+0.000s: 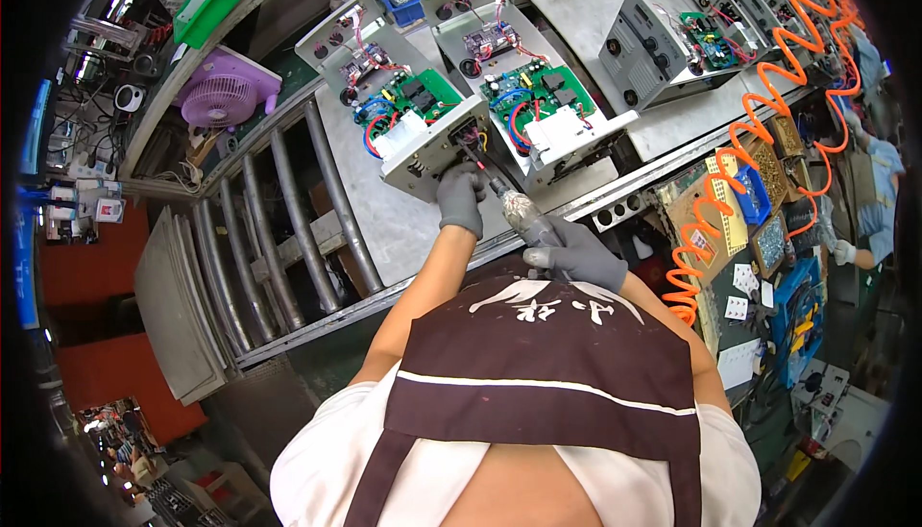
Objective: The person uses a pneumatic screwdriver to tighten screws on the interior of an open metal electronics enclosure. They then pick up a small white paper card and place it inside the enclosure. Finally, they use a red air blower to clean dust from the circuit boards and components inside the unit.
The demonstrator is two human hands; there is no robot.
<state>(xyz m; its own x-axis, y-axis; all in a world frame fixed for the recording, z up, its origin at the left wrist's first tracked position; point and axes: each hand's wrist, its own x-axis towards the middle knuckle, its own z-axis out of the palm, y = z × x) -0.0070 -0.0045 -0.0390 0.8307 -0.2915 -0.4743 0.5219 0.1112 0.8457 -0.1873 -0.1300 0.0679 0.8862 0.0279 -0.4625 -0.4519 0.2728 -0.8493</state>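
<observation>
My right hand [584,256], in a grey glove, wraps round a power screwdriver [524,216] whose body is covered in worn pale wrapping. Its thin bit points up and left to the front panel [432,150] of a metal equipment chassis. At that panel's lower right is my gloved left hand [462,196], fingers curled close to the bit; what they pinch is hidden. Behind the panel lies a green circuit board [420,97] with blue and red wires. A second open chassis [560,139] with a similar green board [538,95] stands just to the right.
Metal rollers [303,202] run left of the grey work plate [389,239]. More chassis [663,51] stand at the right. Orange coiled hoses [759,104] hang over bins of small parts [765,170]. A purple fan [219,99] sits far left; another person's gloved hand [844,252] is far right.
</observation>
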